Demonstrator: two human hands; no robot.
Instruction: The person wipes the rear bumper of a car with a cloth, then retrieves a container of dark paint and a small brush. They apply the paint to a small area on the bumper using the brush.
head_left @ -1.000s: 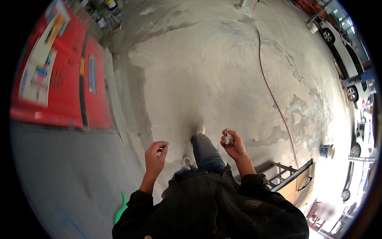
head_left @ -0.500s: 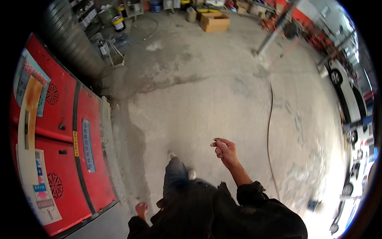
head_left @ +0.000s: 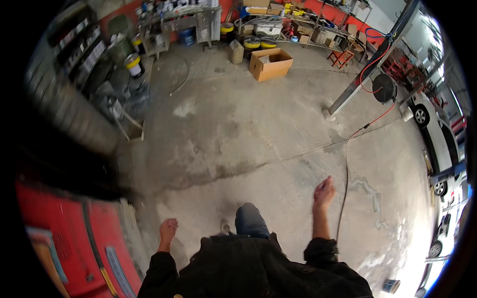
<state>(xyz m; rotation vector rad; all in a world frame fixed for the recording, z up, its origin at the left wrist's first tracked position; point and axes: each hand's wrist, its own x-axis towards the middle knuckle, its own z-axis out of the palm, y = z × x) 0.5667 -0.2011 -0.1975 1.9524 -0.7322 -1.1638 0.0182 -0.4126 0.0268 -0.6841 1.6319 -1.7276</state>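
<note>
Lying right of the right fingers [head_left: 326, 187]: a hose [head_left: 347, 169].

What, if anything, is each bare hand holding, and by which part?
It cannot be told: no object shows clearly in the curled left hand or the curled right hand.

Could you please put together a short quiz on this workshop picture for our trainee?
1. Which hand is nearer the long hose: (a) the left or (b) the right?
2. True or false: the cardboard box stands open at the top.
3. Fill in the colour: the doors at the lower left of the picture are ____.

Key: 1. b, the right hand. 2. True. 3. Red.
</note>
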